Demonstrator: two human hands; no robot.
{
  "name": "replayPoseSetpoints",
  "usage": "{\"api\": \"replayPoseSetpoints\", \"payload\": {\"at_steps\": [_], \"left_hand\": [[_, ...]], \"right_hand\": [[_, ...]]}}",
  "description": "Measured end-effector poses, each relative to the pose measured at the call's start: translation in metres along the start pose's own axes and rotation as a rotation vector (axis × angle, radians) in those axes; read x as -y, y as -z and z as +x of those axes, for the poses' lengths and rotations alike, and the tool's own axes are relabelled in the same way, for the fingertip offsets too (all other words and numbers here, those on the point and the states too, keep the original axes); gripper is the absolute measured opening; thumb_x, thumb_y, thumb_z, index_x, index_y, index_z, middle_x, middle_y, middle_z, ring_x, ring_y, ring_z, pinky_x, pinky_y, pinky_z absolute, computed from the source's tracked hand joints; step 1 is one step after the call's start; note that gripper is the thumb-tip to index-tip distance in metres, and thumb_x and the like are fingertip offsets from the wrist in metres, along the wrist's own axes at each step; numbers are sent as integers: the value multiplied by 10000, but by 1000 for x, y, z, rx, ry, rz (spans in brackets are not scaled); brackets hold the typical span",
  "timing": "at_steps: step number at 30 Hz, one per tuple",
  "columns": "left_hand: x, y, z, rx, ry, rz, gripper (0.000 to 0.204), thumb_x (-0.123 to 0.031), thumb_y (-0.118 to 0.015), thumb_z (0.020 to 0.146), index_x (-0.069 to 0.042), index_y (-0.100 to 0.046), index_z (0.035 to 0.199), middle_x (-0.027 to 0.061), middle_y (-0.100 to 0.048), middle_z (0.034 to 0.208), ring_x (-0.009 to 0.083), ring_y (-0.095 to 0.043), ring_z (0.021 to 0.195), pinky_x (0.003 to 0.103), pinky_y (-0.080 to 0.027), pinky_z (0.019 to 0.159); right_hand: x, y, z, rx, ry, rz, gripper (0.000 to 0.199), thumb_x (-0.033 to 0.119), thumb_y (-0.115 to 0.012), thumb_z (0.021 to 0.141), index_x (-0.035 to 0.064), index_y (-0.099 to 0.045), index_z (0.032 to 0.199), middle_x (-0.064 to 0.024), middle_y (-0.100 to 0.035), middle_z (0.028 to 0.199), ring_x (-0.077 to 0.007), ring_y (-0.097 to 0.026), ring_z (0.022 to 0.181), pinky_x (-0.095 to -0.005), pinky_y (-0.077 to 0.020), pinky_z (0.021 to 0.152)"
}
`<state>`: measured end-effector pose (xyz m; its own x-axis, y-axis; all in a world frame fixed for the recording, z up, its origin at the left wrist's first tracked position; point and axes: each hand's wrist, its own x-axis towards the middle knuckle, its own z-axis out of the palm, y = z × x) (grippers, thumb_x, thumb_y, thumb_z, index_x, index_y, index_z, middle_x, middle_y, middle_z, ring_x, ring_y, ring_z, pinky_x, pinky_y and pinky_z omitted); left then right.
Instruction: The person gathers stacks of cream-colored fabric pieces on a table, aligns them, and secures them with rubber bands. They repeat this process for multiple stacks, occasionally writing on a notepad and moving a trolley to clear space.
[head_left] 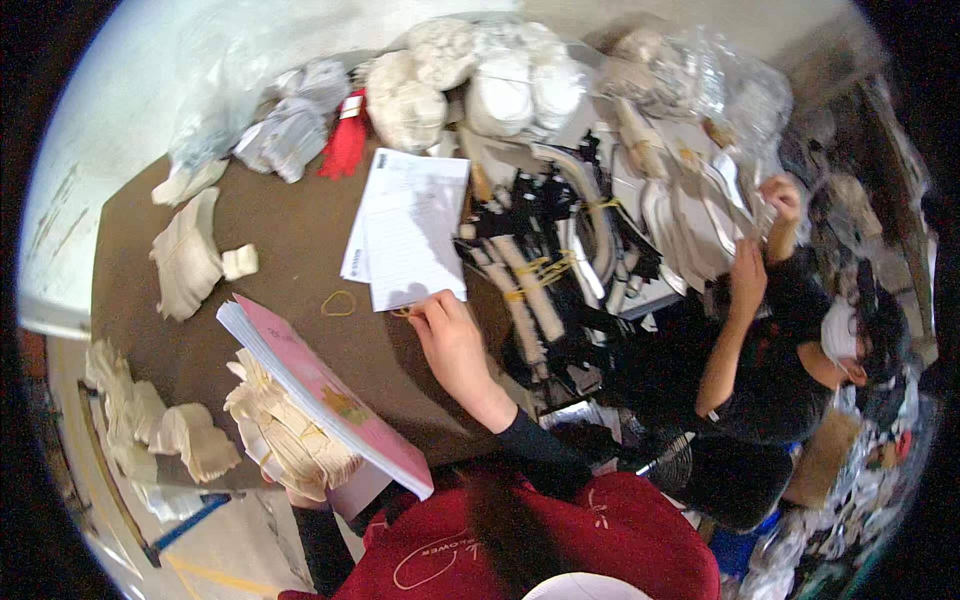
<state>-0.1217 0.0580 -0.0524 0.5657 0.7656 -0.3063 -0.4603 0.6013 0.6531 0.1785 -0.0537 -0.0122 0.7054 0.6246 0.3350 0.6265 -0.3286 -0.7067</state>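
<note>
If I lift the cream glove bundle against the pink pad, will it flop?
The glove bundle likely feels soft, being crumpled cloth. Its loose ends would probably flop, since they splay apart. The middle may bend less, having many layers.

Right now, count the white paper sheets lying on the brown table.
2 show: a top sheet beside the fingertips of the right hand, and a lower sheet sticking out from under its left side. More may be hidden beneath.

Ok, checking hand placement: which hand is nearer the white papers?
Right. The right hand is at the lower edge of the white papers; the left hand, mostly hidden by the bundle of cream gloves, is farther off, lower left.
</note>
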Motion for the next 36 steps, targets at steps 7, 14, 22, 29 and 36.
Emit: {"api": "replayPoseSetpoints", "payload": {"at_steps": [7,14,22,29,36], "left_hand": [[0,4,-6,18,37,8,1139,-475,-802,677,-91,-164,1539,143,-332,1533,290,-387,1380,422,-290,1159],[3,-1,-4,42,66,-1,1143,-433,-819,670,-88,-156,1536,146,-341,1524,284,-389,1377,414,-289,1157],[13,-12,-5,45,87,-34,1151,-384,-838,662,-84,-145,1532,149,-351,1514,277,-392,1373,405,-287,1155],[25,-46,7,113,135,-128,1160,-342,-854,655,-80,-137,1529,152,-360,1506,271,-394,1371,397,-285,1153],[27,-69,0,239,231,-218,1171,-300,-871,648,-77,-128,1525,155,-369,1497,265,-396,1368,390,-283,1151]], "right_hand": [[16,55,19,-107,-211,375,122,36,-638,915,-17,-611,1021,-82,-623,942,-135,-600,760,-262,-487,701],[18,69,29,-83,-188,372,104,19,-718,851,8,-715,954,-60,-678,974,-93,-601,748,-224,-474,680],[42,53,6,85,-416,1184,159,-28,-690,871,-24,-666,1028,-69,-690,925,-144,-645,825,-264,-486,801],[68,48,-16,376,-654,1529,315,26,-594,935,67,-563,1246,-145,-700,963,-62,-499,500,-183,-367,455],[73,27,-36,558,-758,1606,917,-21,-612,910,330,-55,1550,-264,-381,1483,-123,-628,735,-176,-450,451]]}}
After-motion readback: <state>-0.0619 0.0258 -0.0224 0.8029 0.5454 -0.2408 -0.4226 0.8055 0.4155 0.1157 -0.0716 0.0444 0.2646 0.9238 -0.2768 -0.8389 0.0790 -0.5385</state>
